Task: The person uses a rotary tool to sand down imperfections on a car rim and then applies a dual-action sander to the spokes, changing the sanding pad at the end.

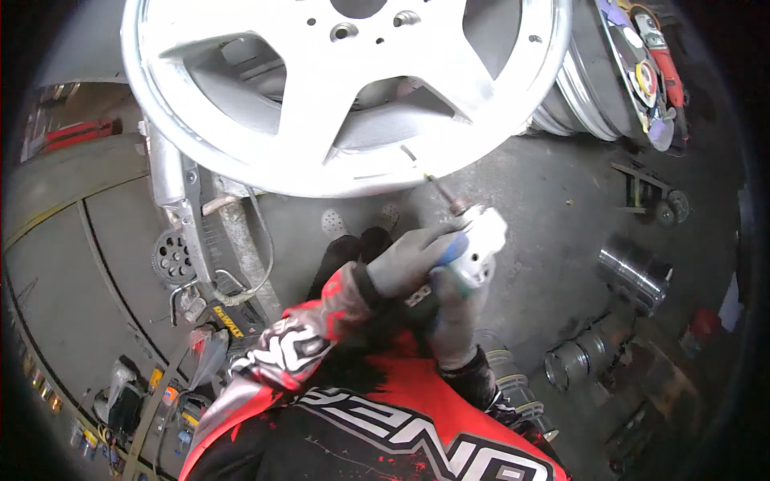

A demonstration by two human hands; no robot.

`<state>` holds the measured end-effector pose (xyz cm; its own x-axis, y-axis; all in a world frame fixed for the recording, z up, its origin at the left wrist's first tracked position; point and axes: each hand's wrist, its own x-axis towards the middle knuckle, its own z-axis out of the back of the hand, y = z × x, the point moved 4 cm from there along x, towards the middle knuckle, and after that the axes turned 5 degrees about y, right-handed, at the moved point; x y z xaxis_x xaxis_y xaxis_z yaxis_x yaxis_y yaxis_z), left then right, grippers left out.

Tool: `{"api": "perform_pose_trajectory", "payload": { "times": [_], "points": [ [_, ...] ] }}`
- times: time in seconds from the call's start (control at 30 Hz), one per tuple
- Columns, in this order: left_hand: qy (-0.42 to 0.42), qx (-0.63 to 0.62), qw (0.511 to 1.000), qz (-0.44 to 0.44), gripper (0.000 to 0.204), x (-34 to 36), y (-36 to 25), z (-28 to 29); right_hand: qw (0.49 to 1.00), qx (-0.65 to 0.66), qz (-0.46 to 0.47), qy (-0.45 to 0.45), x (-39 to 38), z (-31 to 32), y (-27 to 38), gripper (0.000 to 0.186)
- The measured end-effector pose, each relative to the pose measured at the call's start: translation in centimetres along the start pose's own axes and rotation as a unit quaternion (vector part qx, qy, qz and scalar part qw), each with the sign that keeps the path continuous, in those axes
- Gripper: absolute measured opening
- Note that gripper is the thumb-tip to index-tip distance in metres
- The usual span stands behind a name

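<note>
Both my hands wear grey gloves and grip a power tool, which looks like an angle grinder (484, 234) with a pale metal head. My left hand (413, 258) is closed around its near left side. Lower down, my right hand (457, 317) wraps the tool from the right; part of the body is hidden behind the gloves and sleeves. A thin shaft (441, 189) sticks out of the head toward a large silver-white alloy wheel (305, 172). The shaft's tip is blurred near the wheel's lower rim, and I cannot tell whether they touch.
A metal stand (192, 216) with a hose is at the wheel's left. A red grinder (664, 64) hangs beside sanding discs (644, 80) at upper right. Metal wheel barrels (634, 272) lie on the right floor. Tools and bottles (168, 393) crowd the lower left.
</note>
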<state>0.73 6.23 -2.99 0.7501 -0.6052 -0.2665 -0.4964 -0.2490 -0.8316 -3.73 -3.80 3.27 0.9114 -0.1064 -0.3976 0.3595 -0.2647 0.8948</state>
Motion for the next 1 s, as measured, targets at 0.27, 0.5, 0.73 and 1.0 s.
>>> {"api": "perform_pose_trajectory", "payload": {
  "times": [0.27,0.5,0.73,1.0],
  "points": [
    [-0.039,0.336,0.937,-0.084,0.053,-5.2,-1.2,1.8,0.991,0.023,-0.100,0.083,-0.6,-1.5,-1.0,0.066],
    [-0.046,-0.042,0.996,-0.059,0.048,3.8,-1.8,-4.1,0.997,-0.068,-0.018,-0.028,2.4,2.8,5.7,0.061],
    [0.050,-0.307,0.949,-0.056,0.054,10.2,-3.2,-6.5,0.979,-0.193,0.062,-0.028,5.4,4.9,10.4,0.074],
    [-0.036,-0.224,0.956,-0.186,0.063,9.0,1.0,-6.6,0.948,-0.306,0.081,-0.020,4.5,2.1,11.4,0.090]
  ]
}}
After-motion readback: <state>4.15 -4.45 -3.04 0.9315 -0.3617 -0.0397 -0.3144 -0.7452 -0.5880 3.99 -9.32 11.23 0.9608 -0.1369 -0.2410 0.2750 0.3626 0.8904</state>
